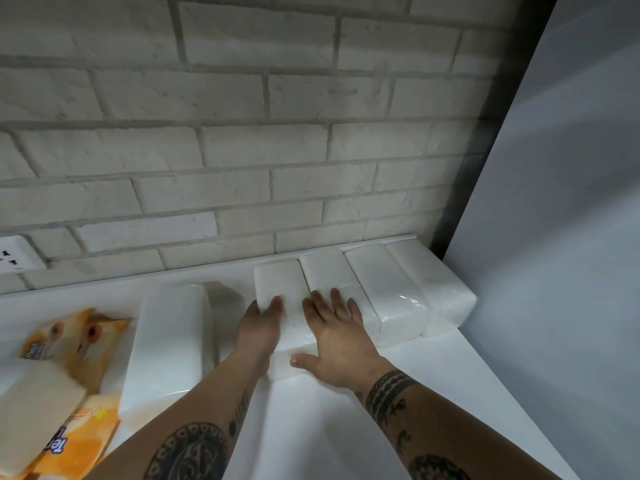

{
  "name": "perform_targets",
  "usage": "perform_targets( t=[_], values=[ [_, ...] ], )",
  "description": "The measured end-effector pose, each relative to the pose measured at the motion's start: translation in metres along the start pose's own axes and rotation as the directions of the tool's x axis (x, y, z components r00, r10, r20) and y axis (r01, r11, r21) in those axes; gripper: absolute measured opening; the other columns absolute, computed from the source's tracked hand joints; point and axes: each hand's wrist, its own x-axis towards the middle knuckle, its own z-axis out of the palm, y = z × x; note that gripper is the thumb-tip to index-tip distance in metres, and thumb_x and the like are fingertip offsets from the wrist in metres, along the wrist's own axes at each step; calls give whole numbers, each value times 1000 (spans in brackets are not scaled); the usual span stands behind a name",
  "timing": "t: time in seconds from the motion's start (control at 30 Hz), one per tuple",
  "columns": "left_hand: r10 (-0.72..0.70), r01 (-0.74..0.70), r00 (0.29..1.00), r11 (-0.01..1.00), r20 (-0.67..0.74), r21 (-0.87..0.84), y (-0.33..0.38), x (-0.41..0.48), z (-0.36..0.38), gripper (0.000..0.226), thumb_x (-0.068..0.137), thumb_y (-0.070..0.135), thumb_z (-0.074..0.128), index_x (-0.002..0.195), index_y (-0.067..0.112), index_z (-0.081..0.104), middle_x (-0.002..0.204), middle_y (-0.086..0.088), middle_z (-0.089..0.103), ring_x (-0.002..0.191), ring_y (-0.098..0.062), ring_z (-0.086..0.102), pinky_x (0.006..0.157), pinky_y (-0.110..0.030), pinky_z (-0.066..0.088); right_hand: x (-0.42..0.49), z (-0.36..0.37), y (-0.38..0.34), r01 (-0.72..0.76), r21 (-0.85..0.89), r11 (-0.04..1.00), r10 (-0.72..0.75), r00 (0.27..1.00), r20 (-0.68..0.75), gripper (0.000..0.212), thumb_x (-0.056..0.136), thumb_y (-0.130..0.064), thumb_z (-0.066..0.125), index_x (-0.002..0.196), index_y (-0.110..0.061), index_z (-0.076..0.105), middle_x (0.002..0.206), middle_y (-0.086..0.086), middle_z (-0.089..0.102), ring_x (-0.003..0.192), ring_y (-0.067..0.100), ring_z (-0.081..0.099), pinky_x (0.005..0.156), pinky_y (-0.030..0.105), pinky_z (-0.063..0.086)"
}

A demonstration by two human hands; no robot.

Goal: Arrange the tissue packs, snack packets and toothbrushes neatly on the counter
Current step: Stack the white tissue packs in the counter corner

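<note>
**While both hands rest on the tissue row: worktop, axes, grip**

As seen from the head view, the worktop (346, 427) is plain white and runs back to a white brick wall (242, 133). A socket (14, 254) sits low on the wall at far left. A grey panel (571, 237) closes the right side.

Row: four tissue packs (384, 292) lie side by side in the back right corner, sides touching, far ends at the wall foot. Their long axes all run wall-to-front, with the near ends leaning a little right in this view. The right-most pack (436, 282) is at the panel; cannot tell whether it touches. The end pack (277, 289) is left-most in the row.

Loose pack (166, 341): apart from the row, to its left. Long axis also wall-to-front, near end leaning left.

Orange packets (76, 341): far left, blurred. Another white pack (34, 410) lies across them.

Grip, left hand (259, 327): fingers straight, pressed against the end pack's left side, nothing clasped.

Grip, right hand (336, 344): open flat, fingers spread over the tops of the end pack and its neighbour (325, 271), thumb by the end pack's near end.
</note>
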Motion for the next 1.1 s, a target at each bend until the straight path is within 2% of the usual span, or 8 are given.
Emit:
perform_targets(
  t=[0.33, 0.43, 0.53, 0.67, 0.77, 0.93, 1.03, 1.1],
  values=[
    [2, -2, 1000, 1000, 8, 22, 7, 3, -1, 44, 92, 59, 57, 114, 23, 68, 107, 2, 74, 99, -22, 69, 95, -42, 55, 3, 2, 1, 0, 24, 1000, 1, 1000, -31, 95, 93, -66, 51, 163, -22, 4, 172, -3, 0, 157, 29, -14, 125, 50, -10],
    [-1, -1, 999, 999, 37, 47, 12, 0, -6, 67, 84, 71, 52, 128, 22, 64, 126, -2, 71, 109, -24, 67, 101, -44, 53, 4, 0, -2, -16, -2, 1000, 16, 1000, -7, 95, 94, -66, 50, 163, -23, 3, 172, -3, -1, 156, 30, -15, 125, 51, -9],
    [-60, 55, 996, 996, 60, 76, 21, -7, -17, 98, 84, 80, 41, 155, 12, 39, 154, -14, 51, 134, -38, 54, 114, -52, 43, 2, -4, -4, -34, -20, 999, 34, 999, 11, 95, 94, -66, 49, 163, -23, 1, 172, -3, -2, 156, 31, -16, 125, 54, -8],
    [5, -9, 999, 994, 44, 109, 35, -20, -44, 65, 107, 51, 39, 158, 11, 35, 146, -10, 56, 128, -29, 57, 102, -32, 42, 1, -8, -16, -87, -63, 994, 89, 995, 43, 97, 93, -64, 50, 163, -20, -1, 172, -1, -4, 155, 36, -18, 121, 62, -11],
    [78, -77, 997, 995, -7, 65, 43, -29, -74, 43, 106, 32, 51, 144, 13, 56, 147, -9, 58, 134, -30, 55, 106, -37, 45, 1, -11, -34, -146, -82, 986, 151, 987, 50, 98, 92, -55, 55, 162, -13, 1, 171, 5, -1, 154, 38, -19, 119, 67, -10],
    [334, -259, 932, 883, -137, 393, 39, -40, -120, 32, 101, 25, 55, 130, 18, 68, 134, 2, 65, 120, -22, 61, 93, -19, 37, -2, -16, -73, -119, -31, 992, 119, 993, 20, 91, 89, -34, 57, 162, -15, 6, 171, 5, -3, 155, 34, -19, 118, 66, -12],
    [322, -162, 923, 821, -210, 547, 28, -40, -133, 41, 91, 43, 63, 130, 29, 64, 145, 4, 56, 138, -24, 45, 107, -35, 39, -3, -20, -103, -52, 29, 998, 52, 999, 7, 87, 90, -33, 56, 162, -16, 11, 171, 3, 1, 156, 30, -18, 119, 63, -14],
    [205, -17, 962, 701, -178, 712, 15, -42, -137, 79, 77, 71, 62, 144, 31, 50, 163, 0, 33, 153, -32, 22, 118, -52, 28, -5, -20, -121, -10, 59, 998, 9, 1000, 11, 84, 91, -34, 56, 162, -16, 13, 171, 4, 3, 156, 29, -16, 120, 62, -13]
  ],
)
